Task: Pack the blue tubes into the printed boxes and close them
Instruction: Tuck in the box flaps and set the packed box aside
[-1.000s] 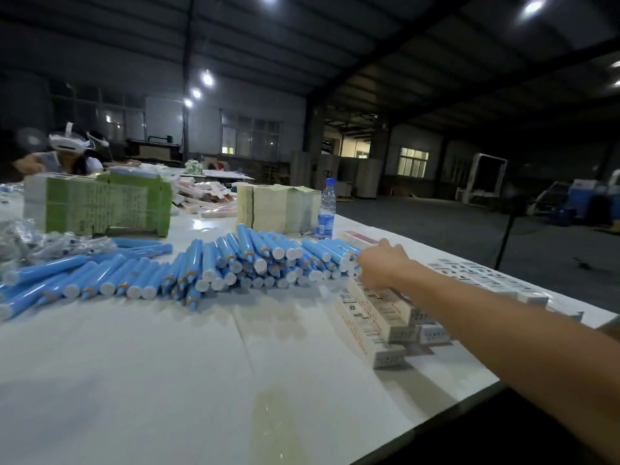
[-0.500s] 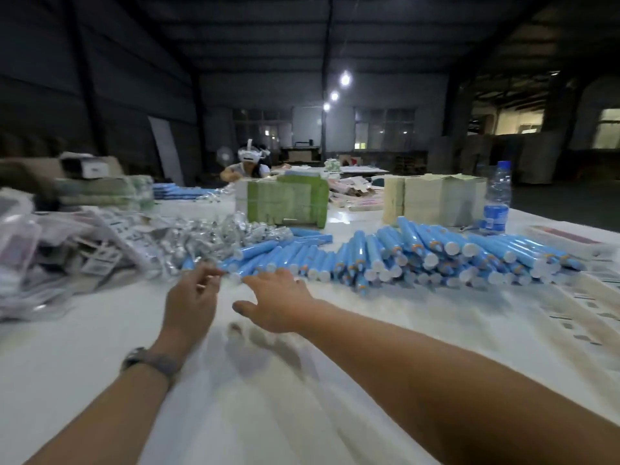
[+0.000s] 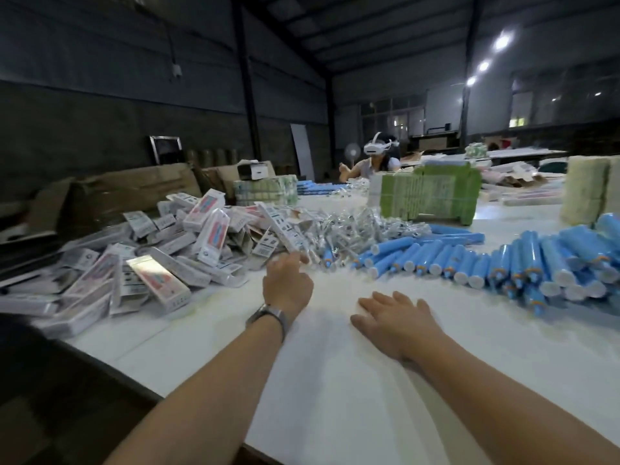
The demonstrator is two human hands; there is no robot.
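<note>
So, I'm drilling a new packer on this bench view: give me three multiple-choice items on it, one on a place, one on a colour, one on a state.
1. Where does the heap of printed boxes lie?
A. left of the left hand
B. right of the right hand
C. under both hands

2. What colour are the caps on the blue tubes?
A. red
B. white
C. black

3. How is the right hand?
A. gripping a tube
B. pinching a box flap
C. flat on the white table, holding nothing

Key:
1 A, the boxes are piled at the table's left end, beyond the left hand.
2 B, the round tube ends facing the camera are white.
3 C, its fingers lie spread on the bare table, with no tube or box in them.
</note>
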